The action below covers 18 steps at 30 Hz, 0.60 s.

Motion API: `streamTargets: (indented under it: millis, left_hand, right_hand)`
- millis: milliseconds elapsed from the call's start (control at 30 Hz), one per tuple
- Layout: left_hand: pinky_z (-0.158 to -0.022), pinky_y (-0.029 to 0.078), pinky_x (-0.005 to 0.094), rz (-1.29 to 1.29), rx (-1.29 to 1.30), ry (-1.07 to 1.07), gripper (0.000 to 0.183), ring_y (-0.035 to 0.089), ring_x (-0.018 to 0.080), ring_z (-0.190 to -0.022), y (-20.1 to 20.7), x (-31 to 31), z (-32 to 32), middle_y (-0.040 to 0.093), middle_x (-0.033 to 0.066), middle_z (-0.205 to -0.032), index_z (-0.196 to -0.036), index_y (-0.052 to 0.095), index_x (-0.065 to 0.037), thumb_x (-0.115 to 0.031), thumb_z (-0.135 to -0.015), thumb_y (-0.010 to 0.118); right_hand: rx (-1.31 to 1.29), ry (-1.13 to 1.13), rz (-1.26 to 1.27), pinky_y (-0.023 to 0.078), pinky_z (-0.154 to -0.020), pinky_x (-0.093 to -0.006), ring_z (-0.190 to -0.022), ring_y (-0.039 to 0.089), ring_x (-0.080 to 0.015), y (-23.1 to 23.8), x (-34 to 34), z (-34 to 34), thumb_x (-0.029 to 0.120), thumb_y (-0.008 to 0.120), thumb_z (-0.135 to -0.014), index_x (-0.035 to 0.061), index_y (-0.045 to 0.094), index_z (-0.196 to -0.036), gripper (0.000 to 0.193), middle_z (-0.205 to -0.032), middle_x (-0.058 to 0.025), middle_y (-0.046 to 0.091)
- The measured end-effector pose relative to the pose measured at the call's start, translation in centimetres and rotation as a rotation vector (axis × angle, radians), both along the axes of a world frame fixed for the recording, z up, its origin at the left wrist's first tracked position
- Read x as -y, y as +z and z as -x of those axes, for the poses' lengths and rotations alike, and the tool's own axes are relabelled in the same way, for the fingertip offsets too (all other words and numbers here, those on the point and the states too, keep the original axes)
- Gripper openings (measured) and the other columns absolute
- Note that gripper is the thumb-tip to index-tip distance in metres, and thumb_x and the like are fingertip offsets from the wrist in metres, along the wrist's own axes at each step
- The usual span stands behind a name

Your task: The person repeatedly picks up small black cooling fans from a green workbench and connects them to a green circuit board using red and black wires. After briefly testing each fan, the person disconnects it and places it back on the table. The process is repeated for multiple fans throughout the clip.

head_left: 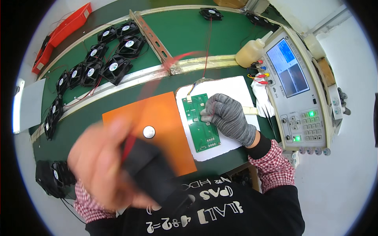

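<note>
My bare left hand [104, 161] is closed round a black cooling fan [151, 169], close to my chest. Both are smeared by motion, and red wire streaks up from the fan. My right hand [228, 116], in a grey knit glove, rests on a green circuit board [206, 137] with its fingers bent together. Whatever those fingertips pinch, if anything, is hidden. The board lies on a white pad [236, 88], a plug with wires at its top end. To its left is an orange mat [169, 118] with a round silver disc [149, 132] on it.
Several black fans [114, 67] stand beyond a metal rail at the left. On the right is a test instrument [289, 70] with a lit screen and clip leads. A yellowish bottle [251, 53] and tweezers [268, 116] sit beside it. Red bins [71, 24] are far left.
</note>
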<state>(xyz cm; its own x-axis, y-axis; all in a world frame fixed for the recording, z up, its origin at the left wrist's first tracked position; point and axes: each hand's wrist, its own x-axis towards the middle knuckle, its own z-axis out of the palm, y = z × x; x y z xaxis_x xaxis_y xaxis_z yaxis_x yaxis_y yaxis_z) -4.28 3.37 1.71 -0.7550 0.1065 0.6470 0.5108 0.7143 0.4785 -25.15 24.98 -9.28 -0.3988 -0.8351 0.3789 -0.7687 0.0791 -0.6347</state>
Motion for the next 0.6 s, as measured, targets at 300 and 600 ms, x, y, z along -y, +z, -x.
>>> streamTargets:
  millis: [300, 600]
  left_hand:
    - [-0.096, 0.044, 0.0452, 0.466, 0.709, 0.952, 0.086, 0.054, 0.0378, -0.114, -6.8, 13.2, 11.2, 0.057, 0.0227, -0.121, -0.135, 0.045, 0.006, -0.033, -0.066, 0.079]
    - [-0.082, 0.043, 0.0458, 0.338, 0.079, 0.299, 0.067, 0.051, 0.0345, -0.092, -1.8, -2.0, 2.3, 0.048, 0.0164, -0.106, -0.111, 0.058, -0.007, -0.030, -0.053, 0.082]
  right_hand:
    - [0.252, -0.065, 0.217, 0.052, -0.072, -0.0303, -0.078, 0.064, -0.0173, 0.3, -0.4, -0.1, 0.014, 0.081, -0.077, 0.0051, 0.067, -0.100, 0.028, -0.092, -0.0066, 0.066]
    - [-0.153, 0.247, 0.134, 0.044, -0.103, -0.0435, -0.123, 0.050, -0.0387, 4.2, 0.5, -4.8, 0.029, 0.080, -0.068, 0.0040, 0.044, -0.142, 0.086, -0.135, -0.0225, 0.045]
